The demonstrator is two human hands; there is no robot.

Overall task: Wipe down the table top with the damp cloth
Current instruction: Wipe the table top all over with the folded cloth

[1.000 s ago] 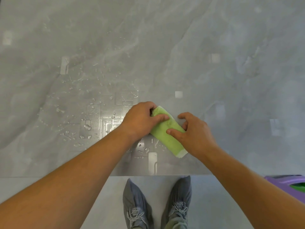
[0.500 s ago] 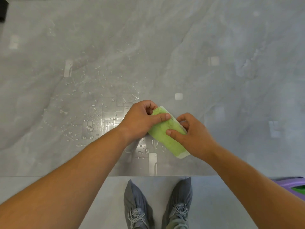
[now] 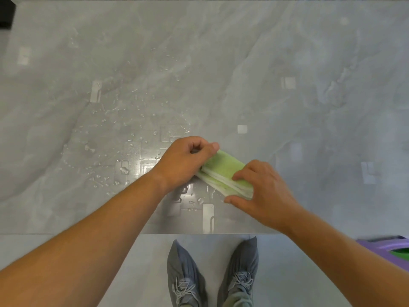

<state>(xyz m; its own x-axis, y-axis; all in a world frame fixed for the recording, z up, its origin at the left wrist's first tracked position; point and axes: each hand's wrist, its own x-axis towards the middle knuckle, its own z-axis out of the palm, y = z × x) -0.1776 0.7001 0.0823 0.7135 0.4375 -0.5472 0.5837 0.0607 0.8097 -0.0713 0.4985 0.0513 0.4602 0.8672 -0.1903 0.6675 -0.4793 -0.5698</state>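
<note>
Cloth (image 3: 223, 168), green with white edges, is folded into a long, thick bundle and lies slanted near the front edge of the grey marble-pattern tabletop (image 3: 287, 52). Both hands have it at once. The left hand (image 3: 183, 161) takes the far end of the cloth: its fingers (image 3: 199, 144) are curled closed, and the thumb presses on the top of the fabric, so this end is pinched tight. The right hand (image 3: 263, 193) takes the near end: its fingers (image 3: 250, 170) are bent and rest on top of the cloth, while the thumb lies along the lower side, under the white folded edges, so the hand is half closed around the bundle. I cannot tell if the cloth touches the tabletop or is lifted a little above it. To the left of the cloth, and also just in front of it, water drops (image 3: 124, 169) are spread on the shiny surface. Below the tabletop edge, nearer than the cloth, two grey shoes (image 3: 212, 275) stand on the floor. A purple container (image 3: 387, 247) shows far to the right of the shoes.
</note>
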